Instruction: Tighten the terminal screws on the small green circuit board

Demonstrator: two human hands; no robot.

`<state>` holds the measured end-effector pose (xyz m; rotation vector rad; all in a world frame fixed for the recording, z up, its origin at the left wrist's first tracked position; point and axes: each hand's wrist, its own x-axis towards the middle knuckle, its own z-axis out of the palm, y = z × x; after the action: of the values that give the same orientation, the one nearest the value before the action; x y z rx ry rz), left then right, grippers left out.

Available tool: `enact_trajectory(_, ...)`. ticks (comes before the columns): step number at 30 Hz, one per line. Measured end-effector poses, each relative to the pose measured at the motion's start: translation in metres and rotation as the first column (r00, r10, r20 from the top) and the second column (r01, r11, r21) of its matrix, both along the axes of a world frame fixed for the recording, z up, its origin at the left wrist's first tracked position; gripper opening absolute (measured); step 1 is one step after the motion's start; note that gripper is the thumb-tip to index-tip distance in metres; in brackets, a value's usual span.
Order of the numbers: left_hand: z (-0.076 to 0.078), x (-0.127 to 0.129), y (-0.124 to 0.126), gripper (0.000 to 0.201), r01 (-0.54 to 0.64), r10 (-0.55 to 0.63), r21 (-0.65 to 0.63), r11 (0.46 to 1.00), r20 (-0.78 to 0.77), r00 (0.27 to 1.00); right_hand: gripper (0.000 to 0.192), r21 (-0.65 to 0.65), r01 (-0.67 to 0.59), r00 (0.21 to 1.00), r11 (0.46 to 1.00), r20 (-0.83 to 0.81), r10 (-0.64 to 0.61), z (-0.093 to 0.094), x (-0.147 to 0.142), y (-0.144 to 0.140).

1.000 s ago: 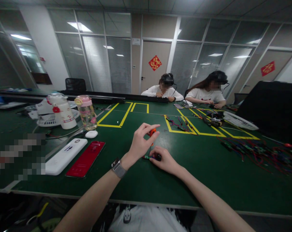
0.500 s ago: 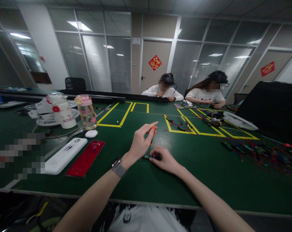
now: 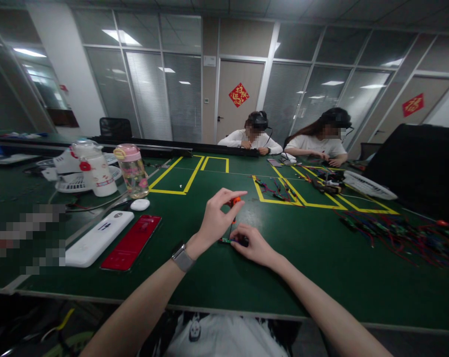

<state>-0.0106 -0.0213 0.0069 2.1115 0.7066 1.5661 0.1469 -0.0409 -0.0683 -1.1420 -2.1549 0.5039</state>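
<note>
Nearest the camera, the left hand (image 3: 217, 218) pinches the orange handle of a small screwdriver (image 3: 233, 204) between thumb and fingertips, and that is where the only change shows: over the last second the fingers have rolled on the handle, the forefinger dipping and now stretching out again, while the tool stays upright on the same spot, which reads as turning a screw rather than moving on. The right hand (image 3: 253, 244) has not shifted; its fingers are curled down, pressing a small green circuit board (image 3: 229, 241) flat on the green table (image 3: 321, 277), just under the screwdriver's tip. So the board lies on the table between the two hands, pinned by the right and worked by the left. Counting outward: one screwdriver, one board in hand, one wristwatch (image 3: 182, 258) on the left wrist. To the left, one red phone (image 3: 132, 242) beside one white power bank (image 3: 98, 239), one white oval pebble-shaped thing (image 3: 140, 204), then one pink-lidded bottle (image 3: 132, 171) and one white bottle (image 3: 94, 170). To the right, a loose tangle of wired parts (image 3: 395, 230), too many to count. Yellow tape (image 3: 189, 178) marks out boxes mid-table. At the far edge, two other people (image 3: 251, 136) sit with their hands on their own work.
</note>
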Motion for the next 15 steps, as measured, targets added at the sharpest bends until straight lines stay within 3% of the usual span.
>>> enact_trajectory(3,0.0002,-0.0004,-0.0003,0.02,-0.045,0.045,0.009,0.999,-0.018,0.999,0.011,0.0,0.002,1.0,1.0,0.001,-0.002,0.0001,-0.0003,0.0)
enact_trajectory(9,-0.0007,-0.0001,-0.0002,0.031,0.075,-0.075,-0.057,0.996,0.011,0.997,0.011,0.007,-0.002,1.0,1.0,-0.006,0.002,0.0001,-0.0007,0.0002)
enact_trajectory(15,-0.0006,-0.0003,-0.001,0.022,-0.117,0.118,0.062,0.991,-0.022,0.993,0.012,0.01,-0.001,1.0,1.0,-0.015,0.001,-0.0001,-0.0007,0.0001)
